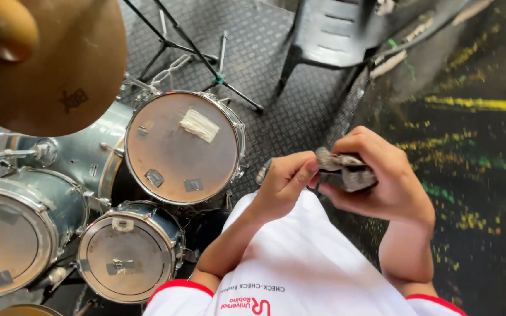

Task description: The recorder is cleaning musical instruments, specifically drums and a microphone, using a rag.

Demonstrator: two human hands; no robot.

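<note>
1. A small grey, worn metal piece (346, 169) sits between the person's two hands, held in front of the chest above the white shirt (306, 263); what kind of object it is cannot be told.
2. The right hand (382, 175) wraps around the piece, fingers curled closed over its top and far side.
3. The left hand (285, 181) pinches the near end of the piece, thumb and forefinger pressed together on it, the other fingers folded in.
4. Left of the hands stands a drum kit: a tom (183, 146) with tape patches on its worn head, a smaller drum (127, 251) below it, and a larger drum (13, 234) at the left edge.
5. A brass cymbal (54, 64) hangs over the upper left corner.
6. Beyond the hands, a dark plastic chair (329, 32) and a folding stand (194, 52) rest on a chequered rubber mat (288, 111).
</note>
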